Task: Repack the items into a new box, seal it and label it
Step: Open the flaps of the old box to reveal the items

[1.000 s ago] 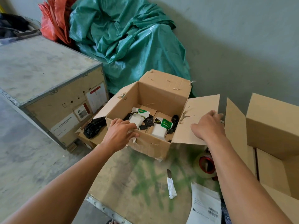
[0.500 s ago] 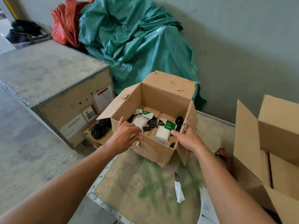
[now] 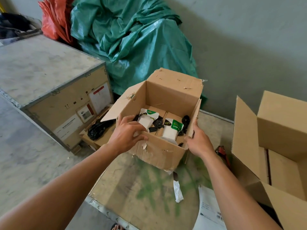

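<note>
Paper label (image 3: 209,211): laid flat at the table's near edge.
Knife (image 3: 177,188): laid on the table (image 3: 126,188), in front of the old box.
Left hand (image 3: 126,136): curled over the old box's near rim.
Right hand (image 3: 198,141): wrapped around the right flap.
Old box (image 3: 159,151): open mid-table, white packets (image 3: 171,131) kept inside.
New box (image 3: 272,146): open at the right edge.

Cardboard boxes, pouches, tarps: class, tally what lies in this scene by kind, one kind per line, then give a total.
Open cardboard boxes: 2, the worn box and the new box
White pouches with green print: 2, pouch and pouch
Tarps: 2, green tarp and orange tarp
Knife: 1
Paper label: 1
Total: 8
</note>
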Action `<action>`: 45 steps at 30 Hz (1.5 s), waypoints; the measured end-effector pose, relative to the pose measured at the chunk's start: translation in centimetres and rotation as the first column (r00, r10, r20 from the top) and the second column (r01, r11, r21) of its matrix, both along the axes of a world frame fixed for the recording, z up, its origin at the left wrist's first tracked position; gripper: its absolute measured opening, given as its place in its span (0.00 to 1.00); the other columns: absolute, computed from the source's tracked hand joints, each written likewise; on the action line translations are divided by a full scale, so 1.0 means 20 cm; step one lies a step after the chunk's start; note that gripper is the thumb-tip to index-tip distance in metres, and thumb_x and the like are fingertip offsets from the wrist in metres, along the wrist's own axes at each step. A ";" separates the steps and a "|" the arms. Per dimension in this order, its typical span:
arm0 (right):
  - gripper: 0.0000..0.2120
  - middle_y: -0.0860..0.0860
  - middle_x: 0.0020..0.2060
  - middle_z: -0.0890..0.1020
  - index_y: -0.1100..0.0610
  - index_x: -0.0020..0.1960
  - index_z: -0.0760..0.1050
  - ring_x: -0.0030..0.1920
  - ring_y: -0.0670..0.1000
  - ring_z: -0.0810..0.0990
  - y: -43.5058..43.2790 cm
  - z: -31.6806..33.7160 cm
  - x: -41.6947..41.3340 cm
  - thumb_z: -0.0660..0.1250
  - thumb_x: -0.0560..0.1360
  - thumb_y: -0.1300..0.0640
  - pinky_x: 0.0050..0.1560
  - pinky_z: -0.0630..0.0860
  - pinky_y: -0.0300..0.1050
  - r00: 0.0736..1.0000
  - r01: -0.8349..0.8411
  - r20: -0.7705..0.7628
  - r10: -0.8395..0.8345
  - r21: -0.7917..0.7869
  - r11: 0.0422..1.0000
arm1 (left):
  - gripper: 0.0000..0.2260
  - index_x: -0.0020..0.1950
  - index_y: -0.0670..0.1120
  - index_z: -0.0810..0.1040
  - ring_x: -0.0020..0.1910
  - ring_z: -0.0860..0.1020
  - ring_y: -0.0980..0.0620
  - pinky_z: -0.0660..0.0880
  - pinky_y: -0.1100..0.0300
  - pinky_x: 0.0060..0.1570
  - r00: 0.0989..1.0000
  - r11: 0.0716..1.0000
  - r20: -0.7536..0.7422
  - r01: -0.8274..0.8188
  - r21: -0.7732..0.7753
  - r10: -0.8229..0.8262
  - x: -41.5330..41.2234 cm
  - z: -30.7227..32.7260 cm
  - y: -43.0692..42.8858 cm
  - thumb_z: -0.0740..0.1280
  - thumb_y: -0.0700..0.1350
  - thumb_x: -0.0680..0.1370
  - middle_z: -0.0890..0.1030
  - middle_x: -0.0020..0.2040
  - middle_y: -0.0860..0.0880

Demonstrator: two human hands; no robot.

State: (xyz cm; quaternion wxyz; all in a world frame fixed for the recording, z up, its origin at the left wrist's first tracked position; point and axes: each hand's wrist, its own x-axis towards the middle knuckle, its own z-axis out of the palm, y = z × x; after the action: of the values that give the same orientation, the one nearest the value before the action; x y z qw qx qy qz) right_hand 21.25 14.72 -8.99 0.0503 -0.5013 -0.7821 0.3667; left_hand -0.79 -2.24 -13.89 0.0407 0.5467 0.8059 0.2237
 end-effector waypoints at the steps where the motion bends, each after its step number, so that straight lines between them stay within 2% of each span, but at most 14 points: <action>1: 0.38 0.52 0.77 0.68 0.48 0.83 0.44 0.66 0.54 0.77 0.00 0.00 0.01 0.64 0.83 0.59 0.58 0.77 0.47 1.000 0.007 -0.002 -0.007 0.002 1.000 | 0.19 0.56 0.59 0.84 0.73 0.67 0.47 0.50 0.38 0.74 1.000 1.000 0.008 -0.012 -0.006 0.012 0.00 0.00 0.00 0.66 0.68 0.73 0.82 0.57 0.60; 2: 0.37 0.52 0.77 0.67 0.49 0.83 0.45 0.69 0.55 0.75 0.00 0.00 0.02 0.64 0.83 0.59 0.59 0.76 0.46 1.000 0.016 -0.001 -0.016 0.005 1.000 | 0.18 0.56 0.59 0.84 0.73 0.67 0.48 0.46 0.37 0.75 0.999 1.000 0.028 -0.016 -0.014 0.017 0.01 0.01 0.00 0.66 0.67 0.73 0.82 0.57 0.60; 6: 0.35 0.55 0.73 0.73 0.51 0.83 0.48 0.64 0.55 0.79 0.02 0.00 0.06 0.63 0.84 0.60 0.29 0.67 0.30 0.999 0.036 0.014 -0.036 0.028 0.999 | 0.20 0.58 0.59 0.83 0.68 0.74 0.51 0.46 0.38 0.77 0.997 1.000 0.072 -0.002 -0.026 0.004 0.07 0.02 0.03 0.65 0.68 0.73 0.83 0.57 0.57; 8: 0.35 0.56 0.74 0.72 0.51 0.83 0.48 0.65 0.56 0.78 0.04 0.00 0.08 0.63 0.84 0.60 0.34 0.67 0.32 0.999 0.049 0.018 -0.050 0.038 0.998 | 0.18 0.59 0.60 0.82 0.67 0.74 0.52 0.48 0.39 0.77 0.997 0.999 0.077 0.017 -0.049 -0.013 0.10 0.03 0.05 0.66 0.67 0.75 0.83 0.58 0.58; 11: 0.35 0.54 0.77 0.67 0.50 0.83 0.48 0.70 0.56 0.75 0.06 0.00 0.09 0.63 0.84 0.56 0.56 0.76 0.47 0.999 0.045 0.010 -0.045 0.024 0.999 | 0.19 0.60 0.60 0.82 0.65 0.74 0.53 0.54 0.43 0.75 0.995 0.998 0.098 0.041 -0.046 -0.037 0.10 0.04 0.06 0.66 0.67 0.75 0.83 0.57 0.60; 15: 0.35 0.53 0.79 0.63 0.47 0.83 0.47 0.75 0.57 0.68 0.04 -0.03 0.11 0.63 0.84 0.49 0.69 0.70 0.55 0.999 0.036 -0.027 -0.036 0.005 0.999 | 0.27 0.59 0.57 0.84 0.62 0.72 0.54 0.67 0.55 0.61 0.995 0.999 0.094 -0.024 -0.044 0.028 0.03 0.07 0.03 0.64 0.72 0.71 0.82 0.54 0.58; 19: 0.33 0.53 0.78 0.66 0.48 0.83 0.49 0.74 0.58 0.69 0.02 -0.05 0.11 0.61 0.84 0.47 0.68 0.71 0.55 0.997 0.049 -0.055 -0.047 0.031 0.998 | 0.25 0.64 0.55 0.81 0.65 0.69 0.53 0.69 0.55 0.59 0.986 0.991 0.100 -0.133 -0.020 0.135 0.00 0.09 0.01 0.67 0.69 0.74 0.78 0.61 0.55; 23: 0.33 0.53 0.78 0.66 0.49 0.83 0.50 0.74 0.57 0.70 0.03 -0.05 0.11 0.61 0.84 0.48 0.68 0.71 0.53 0.997 0.042 -0.067 -0.040 0.033 0.999 | 0.23 0.75 0.53 0.73 0.72 0.65 0.45 0.67 0.44 0.68 0.941 0.940 -0.056 -0.330 0.084 0.335 -0.04 0.08 0.05 0.65 0.59 0.81 0.73 0.73 0.49; 26: 0.33 0.52 0.78 0.65 0.48 0.83 0.49 0.75 0.57 0.68 0.05 -0.05 0.12 0.62 0.84 0.49 0.68 0.70 0.53 0.998 0.030 -0.059 -0.028 0.029 0.999 | 0.29 0.81 0.51 0.62 0.75 0.66 0.41 0.69 0.41 0.70 0.880 0.884 0.086 -0.465 -0.046 0.467 -0.09 0.08 0.09 0.65 0.47 0.80 0.67 0.78 0.45; 31: 0.34 0.54 0.75 0.70 0.49 0.83 0.52 0.66 0.57 0.77 0.10 -0.04 0.09 0.65 0.82 0.57 0.64 0.75 0.55 0.995 0.103 -0.011 -0.103 0.027 0.994 | 0.32 0.77 0.54 0.68 0.50 0.80 0.47 0.82 0.50 0.43 0.867 0.881 0.193 -0.418 -0.220 0.459 -0.13 0.09 0.13 0.64 0.41 0.73 0.80 0.61 0.47; 35: 0.29 0.55 0.74 0.72 0.55 0.80 0.61 0.69 0.59 0.75 0.11 0.02 -0.02 0.65 0.81 0.61 0.64 0.75 0.55 0.987 0.157 -0.012 -0.157 0.187 0.970 | 0.26 0.72 0.49 0.73 0.59 0.77 0.43 0.80 0.47 0.54 0.880 0.875 0.013 -0.471 -0.109 0.475 -0.12 0.15 0.20 0.69 0.46 0.74 0.80 0.63 0.45; 38: 0.26 0.54 0.72 0.74 0.56 0.78 0.67 0.70 0.57 0.74 0.13 0.05 -0.17 0.67 0.80 0.60 0.66 0.73 0.54 0.991 0.125 -0.075 -0.107 0.310 0.942 | 0.17 0.66 0.46 0.75 0.59 0.76 0.44 0.76 0.49 0.53 0.947 0.949 -0.069 -0.313 0.045 0.315 -0.04 0.21 0.36 0.67 0.47 0.78 0.79 0.62 0.46; 42: 0.23 0.56 0.65 0.78 0.60 0.72 0.72 0.64 0.56 0.77 0.17 0.01 -0.35 0.68 0.78 0.63 0.59 0.75 0.49 1.000 0.011 -0.011 -0.008 0.347 0.938 | 0.20 0.67 0.47 0.70 0.54 0.79 0.44 0.78 0.51 0.48 0.991 0.979 -0.014 -0.132 -0.157 0.132 -0.03 0.13 0.64 0.69 0.51 0.79 0.79 0.58 0.46; 45: 0.17 0.57 0.57 0.80 0.62 0.64 0.75 0.51 0.57 0.77 0.25 -0.11 -0.45 0.70 0.77 0.60 0.46 0.73 0.46 0.991 0.029 0.124 -0.049 0.151 0.988 | 0.31 0.73 0.45 0.65 0.59 0.78 0.41 0.77 0.48 0.55 0.987 0.911 0.063 -0.114 -0.396 0.150 -0.09 0.01 0.75 0.74 0.53 0.76 0.78 0.63 0.42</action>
State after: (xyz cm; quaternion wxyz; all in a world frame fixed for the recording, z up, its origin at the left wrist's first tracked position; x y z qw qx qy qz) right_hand 12.27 19.74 -11.13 0.0446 -0.5338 -0.7989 0.2735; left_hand -2.55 12.80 -13.68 0.1709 0.4610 0.8666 0.0855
